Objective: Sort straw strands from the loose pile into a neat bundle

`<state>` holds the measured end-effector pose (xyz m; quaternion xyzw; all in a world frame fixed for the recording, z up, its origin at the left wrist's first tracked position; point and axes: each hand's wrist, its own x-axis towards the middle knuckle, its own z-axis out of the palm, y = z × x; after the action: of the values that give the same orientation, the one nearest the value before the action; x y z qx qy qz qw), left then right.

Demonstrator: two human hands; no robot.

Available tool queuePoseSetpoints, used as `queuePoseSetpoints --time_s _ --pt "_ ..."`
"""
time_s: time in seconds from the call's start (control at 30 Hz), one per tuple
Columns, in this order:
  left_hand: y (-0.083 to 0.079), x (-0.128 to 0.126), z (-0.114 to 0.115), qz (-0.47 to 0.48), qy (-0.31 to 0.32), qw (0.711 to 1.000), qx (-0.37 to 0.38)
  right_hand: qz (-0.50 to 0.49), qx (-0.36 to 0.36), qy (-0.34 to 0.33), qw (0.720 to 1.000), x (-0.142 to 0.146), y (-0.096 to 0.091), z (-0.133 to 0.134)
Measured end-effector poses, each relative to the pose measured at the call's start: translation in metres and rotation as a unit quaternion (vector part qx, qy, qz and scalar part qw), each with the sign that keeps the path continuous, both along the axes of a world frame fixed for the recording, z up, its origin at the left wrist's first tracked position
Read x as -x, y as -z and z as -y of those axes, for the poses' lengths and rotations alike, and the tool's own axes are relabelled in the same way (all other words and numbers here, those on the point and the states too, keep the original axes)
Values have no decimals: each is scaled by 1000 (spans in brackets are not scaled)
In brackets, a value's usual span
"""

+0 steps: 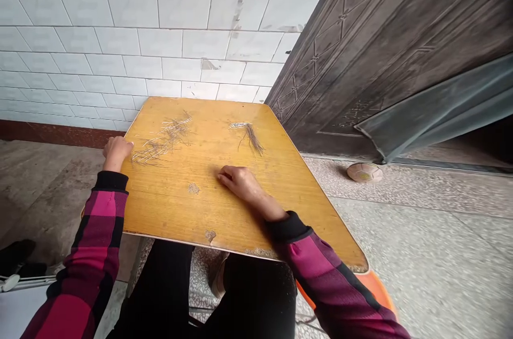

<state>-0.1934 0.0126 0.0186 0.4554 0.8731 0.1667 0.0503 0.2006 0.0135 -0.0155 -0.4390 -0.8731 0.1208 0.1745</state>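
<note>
Magenta-and-black checked sleeves [96, 221] reach in from the lower corners of the frame, above your black trousers [256, 291] at bottom centre. An orange plastic rim [380, 293] shows at lower right, beneath the worn yellow wood-grain table [296, 194]. Your right hand [242, 183] rests at centre, fingers curled in, thumb and fingertips drawn together; you cannot tell whether they pinch anything. Your left hand [116, 149] is at the table's left edge, fingers bent; whether they grip it is hidden. Just beside it, centre-left, lie scattered thin strands [164, 138], pale and dark. Above your right hand, a gathered bundle of strands [250, 136] lies apart. Farther right sit a scuffed ball [364, 172], its print unreadable, and a grey-green cloth [436, 98]. Scratched writing [355, 115] on the dark carved door [340, 55] is illegible. White tiles [168, 10] fill the top.
</note>
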Motion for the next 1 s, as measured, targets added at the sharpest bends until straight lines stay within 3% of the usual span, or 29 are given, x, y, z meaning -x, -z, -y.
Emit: queuePoseSetpoints --time_s 0.1,0.3,0.37,0.43,0.53,0.67,0.73,0.9,1.0 --pt "0 -7 -6 -22 -44 997 58 0 0 -6 1000 2 0 1" --pt "-5 -26 -9 -49 17 995 82 5 -3 -10 1000 1 -1 1" --pt "-10 -36 -1 -67 59 996 27 8 -8 -11 1000 2 -2 1" --pt "-17 -47 9 -105 108 986 -75 11 -10 -9 1000 2 -4 2" --pt "-24 -62 20 -172 184 943 -215 14 -7 -6 1000 3 -7 3" --pt "-25 -71 23 -226 280 890 -280 25 -1 -1 1000 4 -11 5" --pt "-24 -72 23 -222 279 886 -296 28 -1 -3 1000 4 -12 6" --pt "-28 -67 25 -171 174 919 -309 30 -3 -20 999 3 -14 8" --pt "-31 -65 27 -148 166 925 -310 31 -4 -21 999 3 -14 8"
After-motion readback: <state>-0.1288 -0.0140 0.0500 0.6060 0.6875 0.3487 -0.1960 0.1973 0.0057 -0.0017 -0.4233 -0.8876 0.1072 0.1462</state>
